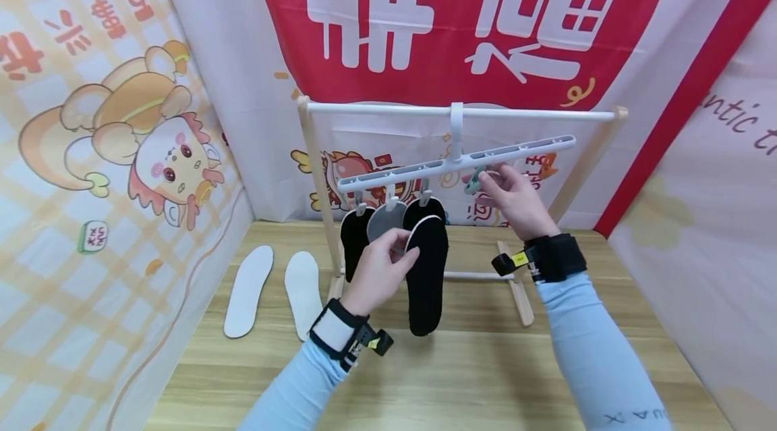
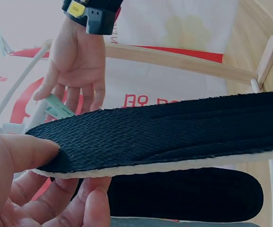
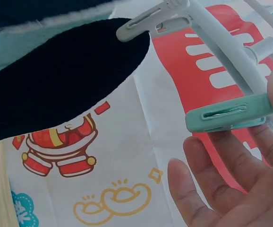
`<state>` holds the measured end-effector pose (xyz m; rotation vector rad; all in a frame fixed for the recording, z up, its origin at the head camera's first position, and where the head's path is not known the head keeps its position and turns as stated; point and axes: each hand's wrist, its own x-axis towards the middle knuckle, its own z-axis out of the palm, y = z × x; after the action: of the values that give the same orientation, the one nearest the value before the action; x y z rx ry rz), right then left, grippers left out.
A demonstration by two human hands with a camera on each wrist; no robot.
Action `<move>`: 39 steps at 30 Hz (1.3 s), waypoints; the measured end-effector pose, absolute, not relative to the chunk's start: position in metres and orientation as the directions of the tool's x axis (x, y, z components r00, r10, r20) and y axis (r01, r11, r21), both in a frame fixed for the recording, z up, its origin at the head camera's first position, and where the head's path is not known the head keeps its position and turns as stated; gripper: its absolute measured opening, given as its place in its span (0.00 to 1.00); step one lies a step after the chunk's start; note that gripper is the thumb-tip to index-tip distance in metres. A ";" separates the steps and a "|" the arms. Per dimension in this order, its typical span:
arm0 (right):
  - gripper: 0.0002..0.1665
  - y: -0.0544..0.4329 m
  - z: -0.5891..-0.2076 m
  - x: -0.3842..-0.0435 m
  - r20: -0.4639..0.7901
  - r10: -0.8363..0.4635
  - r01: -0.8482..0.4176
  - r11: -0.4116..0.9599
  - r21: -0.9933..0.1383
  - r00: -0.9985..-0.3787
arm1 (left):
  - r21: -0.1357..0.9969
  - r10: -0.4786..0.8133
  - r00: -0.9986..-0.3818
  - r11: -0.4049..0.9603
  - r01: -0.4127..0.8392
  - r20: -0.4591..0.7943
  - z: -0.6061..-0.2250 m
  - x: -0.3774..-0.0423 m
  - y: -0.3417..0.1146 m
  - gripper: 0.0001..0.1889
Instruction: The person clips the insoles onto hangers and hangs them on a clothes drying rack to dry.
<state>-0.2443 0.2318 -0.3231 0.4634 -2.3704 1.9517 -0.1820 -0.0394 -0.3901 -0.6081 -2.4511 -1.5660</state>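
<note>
My left hand (image 1: pixel 378 270) pinches a black insole (image 1: pixel 427 286) with a white edge near its upper end, thumb on the black face; the rest of it hangs down below the fingers. In my right hand (image 1: pixel 517 200), thumb and fingers grip a green clip (image 3: pixel 226 113) beneath the right arm of a white hanger (image 1: pixel 394 177). From the hanger's left arm hang a black insole (image 1: pixel 353 237), a grey insole (image 1: pixel 382 218) and another black insole (image 1: pixel 419 210), held by white clips (image 3: pixel 150 21). The held insole partly covers the hanging ones in the head view.
The hanger hooks over the white top bar (image 1: pixel 388 109) of a wooden-legged rack (image 1: pixel 315 175) and tilts up to the right. Two white insoles (image 1: pixel 247 293) lie on the wooden table (image 1: pixel 461 384) at left. Printed cloth walls (image 1: pixel 200 13) stand behind and at both sides.
</note>
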 end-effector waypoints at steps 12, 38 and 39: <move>0.31 0.221 -0.324 -0.234 0.244 -0.101 -0.256 0.128 -0.958 -0.965 | 0.817 0.280 -0.902 0.395 0.421 0.330 -0.390 -0.213 -0.025 0.13; 0.23 0.194 -0.330 -0.214 0.427 0.160 -0.419 0.083 -0.904 -0.890 | 0.810 0.353 -0.878 0.376 0.450 0.324 -0.386 -0.240 -0.002 0.11; 0.23 0.194 -0.329 -0.213 0.427 0.172 -0.420 0.074 -0.904 -0.888 | 0.810 0.360 -0.875 0.373 0.453 0.324 -0.386 -0.239 -0.001 0.11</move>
<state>-0.2131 0.1938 -0.3294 0.2456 -1.9342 1.8658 -0.2388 -0.0006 -0.3861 -0.7501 -2.5252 -1.5360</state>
